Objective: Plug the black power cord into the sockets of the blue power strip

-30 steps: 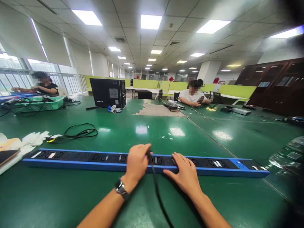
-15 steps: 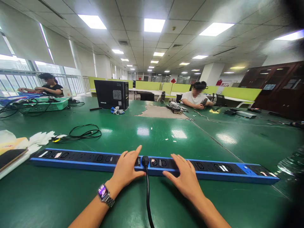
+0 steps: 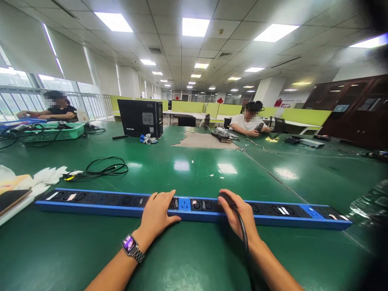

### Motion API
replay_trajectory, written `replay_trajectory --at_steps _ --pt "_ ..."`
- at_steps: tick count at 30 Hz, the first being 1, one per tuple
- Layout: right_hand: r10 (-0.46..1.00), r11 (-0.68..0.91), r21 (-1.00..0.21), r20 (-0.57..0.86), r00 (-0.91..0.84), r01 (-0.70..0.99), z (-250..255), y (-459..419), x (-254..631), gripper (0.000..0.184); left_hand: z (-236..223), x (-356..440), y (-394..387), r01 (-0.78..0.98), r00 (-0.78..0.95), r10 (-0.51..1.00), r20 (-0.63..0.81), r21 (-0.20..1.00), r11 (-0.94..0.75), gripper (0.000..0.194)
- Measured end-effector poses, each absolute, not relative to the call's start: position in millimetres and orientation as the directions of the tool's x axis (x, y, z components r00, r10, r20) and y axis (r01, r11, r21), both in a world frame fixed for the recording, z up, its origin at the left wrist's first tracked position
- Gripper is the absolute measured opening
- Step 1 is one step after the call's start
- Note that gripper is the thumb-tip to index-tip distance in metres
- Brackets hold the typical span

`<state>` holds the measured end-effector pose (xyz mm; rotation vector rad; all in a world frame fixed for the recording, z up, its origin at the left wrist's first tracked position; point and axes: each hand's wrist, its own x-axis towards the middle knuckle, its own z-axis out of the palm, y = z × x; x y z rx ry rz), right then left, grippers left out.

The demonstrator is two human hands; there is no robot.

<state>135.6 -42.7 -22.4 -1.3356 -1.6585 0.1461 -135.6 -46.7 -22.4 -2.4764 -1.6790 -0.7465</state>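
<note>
A long blue and black power strip (image 3: 115,206) lies across the green table in front of me. My left hand (image 3: 158,208), wearing a watch (image 3: 129,245) on the wrist, grips the strip left of its middle, with fingers over the far edge and thumb along the near side. Just right of that hand, the blue socket (image 3: 184,204) is bare. My right hand (image 3: 238,212) is closed around a black power plug (image 3: 226,199), held over the strip's right half. The plug's prongs are hidden. From it the black cable (image 3: 241,226) runs down past my wrist.
A coiled black cable (image 3: 106,166) lies beyond the strip at left. Farther back are a computer case (image 3: 139,118), blue-and-white gloves (image 3: 148,139) and a green basket (image 3: 57,133). A clear plastic object (image 3: 371,204) is at the right edge. Two people sit across the table.
My right hand has taken hold of the plug, which has come out of the blue socket and moved right. My left hand has settled onto the strip.
</note>
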Motion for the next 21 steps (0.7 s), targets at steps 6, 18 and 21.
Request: replay_trajectory --at_steps 6,18,21 --pt "0.847 0.41 -0.568 0.528 -0.066 0.714 -29.6 -44.1 156.9 0.034 -22.9 -132.7 -47.2 0.891 0.281 0.859 0.427 0.216 -0.399 0.079" --pt "0.804 0.461 -0.408 0.568 -0.176 0.788 -40.4 -37.9 154.3 0.029 -10.5 -106.3 -54.0 0.779 0.341 0.814 0.47 0.344 -0.525 0.063" --pt "0.806 0.431 -0.316 0.556 -0.202 0.845 -48.0 -41.6 158.8 0.048 -6.3 -61.2 -54.2 0.677 0.424 0.753 0.503 0.376 -0.633 0.051"
